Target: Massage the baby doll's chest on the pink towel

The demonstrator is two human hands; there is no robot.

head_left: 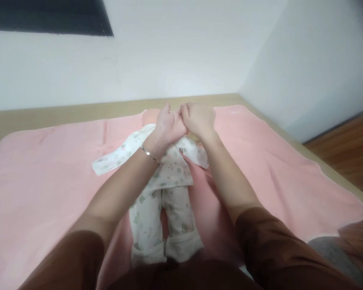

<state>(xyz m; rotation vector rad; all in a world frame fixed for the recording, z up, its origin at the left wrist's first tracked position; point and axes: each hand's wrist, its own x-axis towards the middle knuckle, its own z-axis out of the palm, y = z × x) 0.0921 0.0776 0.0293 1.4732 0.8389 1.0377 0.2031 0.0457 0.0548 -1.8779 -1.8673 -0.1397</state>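
Observation:
On a pink blanket (63, 161) lies a baby doll in a white printed top (177, 167) and matching trousers (148, 221) with rolled cuffs. A rounded, peach-coloured part of its head (150, 117) shows beside my left hand (171, 124); the rest is hidden behind my hands. My left hand is turned palm up above the doll's upper body, its thumb raised and apart. Curled fingers of my right hand (199, 119) meet the left hand's fingers and palm. Whether something small lies between them cannot be made out.
A white wall (175, 52) rises behind the tan surface edge (121, 108), with another wall (320, 72) at the right. A dark panel (48, 16) is at upper left. Brown wood flooring (347, 149) shows beyond the right edge.

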